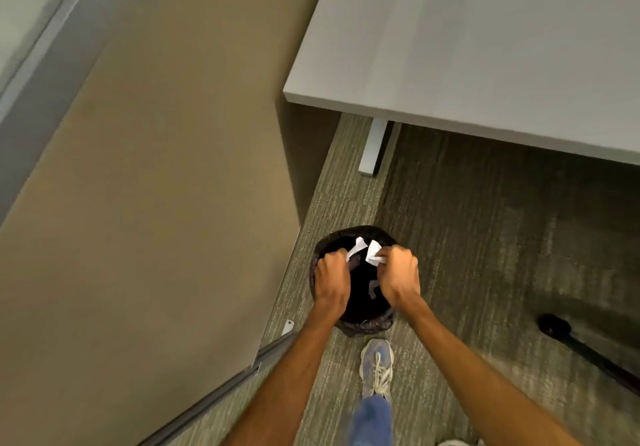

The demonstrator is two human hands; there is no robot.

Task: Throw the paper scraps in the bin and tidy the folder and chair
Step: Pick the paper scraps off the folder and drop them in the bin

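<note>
A small round bin lined with a black bag stands on the carpet beside the partition wall. Both my hands hover over its opening. My left hand pinches a white paper scrap that sticks out past its fingers. My right hand grips another crumpled white paper scrap. The two scraps sit close together above the far half of the bin. The folder is out of view. Only a black chair leg with its caster shows at the right.
A grey desk fills the upper right, its metal leg standing on the carpet behind the bin. A tan partition wall runs along the left with a metal rail at its base. My shoe is just before the bin.
</note>
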